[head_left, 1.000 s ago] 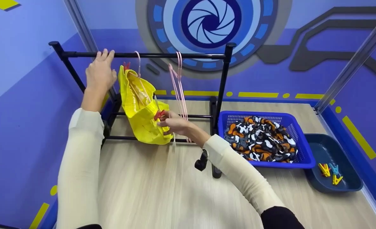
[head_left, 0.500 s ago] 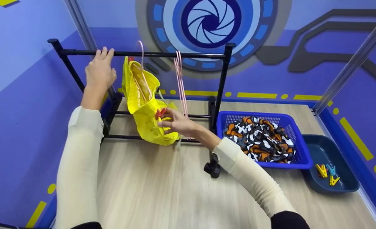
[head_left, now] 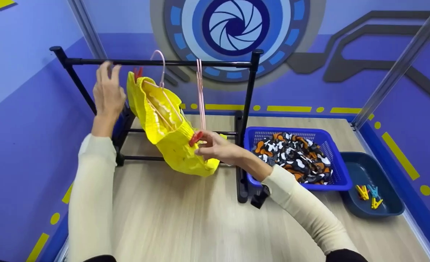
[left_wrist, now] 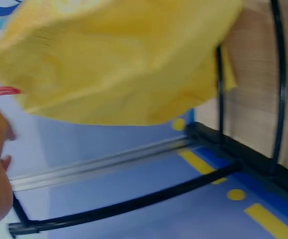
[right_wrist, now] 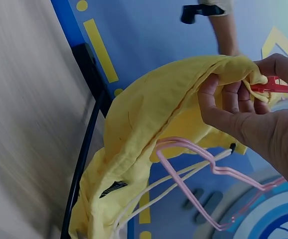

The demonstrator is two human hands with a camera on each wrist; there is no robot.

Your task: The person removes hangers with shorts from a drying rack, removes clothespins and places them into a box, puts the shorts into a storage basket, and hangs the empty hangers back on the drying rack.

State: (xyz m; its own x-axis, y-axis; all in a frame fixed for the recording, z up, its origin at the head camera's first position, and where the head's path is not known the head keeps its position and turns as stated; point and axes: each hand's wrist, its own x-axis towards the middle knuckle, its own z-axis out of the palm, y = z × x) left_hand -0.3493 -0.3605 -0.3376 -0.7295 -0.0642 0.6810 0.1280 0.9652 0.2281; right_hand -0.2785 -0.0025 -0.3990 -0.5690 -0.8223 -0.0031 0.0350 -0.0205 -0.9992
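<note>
One hand is becoming free: our left hand (head_left: 108, 92), fingers spread, is easing off the black rail (head_left: 180, 63); our right hand (head_left: 222, 149) is pinching the yellow shorts (head_left: 180, 154).

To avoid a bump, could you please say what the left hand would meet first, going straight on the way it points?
Probably the black top bar, which the left hand points up at, though depth there is unclear.

Blu bskt (head_left: 337, 163) w/ cloth (head_left: 294, 157) (crumpled) | dk tub (head_left: 370, 171) w/ clips (head_left: 363, 192)

Booth-like interior: metal-framed mural panels (head_left: 291, 87)
</note>
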